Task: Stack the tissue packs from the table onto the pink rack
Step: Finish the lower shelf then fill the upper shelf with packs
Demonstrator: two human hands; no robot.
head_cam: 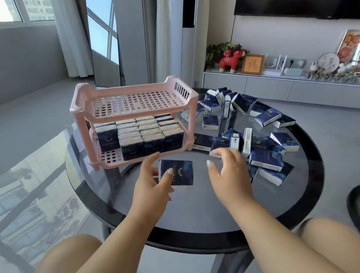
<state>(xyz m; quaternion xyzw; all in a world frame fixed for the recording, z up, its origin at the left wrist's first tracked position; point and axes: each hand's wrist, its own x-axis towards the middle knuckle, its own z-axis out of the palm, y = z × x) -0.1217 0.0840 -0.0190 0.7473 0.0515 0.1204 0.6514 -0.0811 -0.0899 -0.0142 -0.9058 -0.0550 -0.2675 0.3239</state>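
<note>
Tissue pack [177, 172]: pinched by left hand [152, 184] near pink rack [132, 106]. Right hand [230, 173]: fingers spread over loose packs [266, 159]. Risk: upright rows toppled if nudged during insertion.

Navy tissue packs [266, 159] scattered; pink rack [132, 103] btm shelf full
</note>
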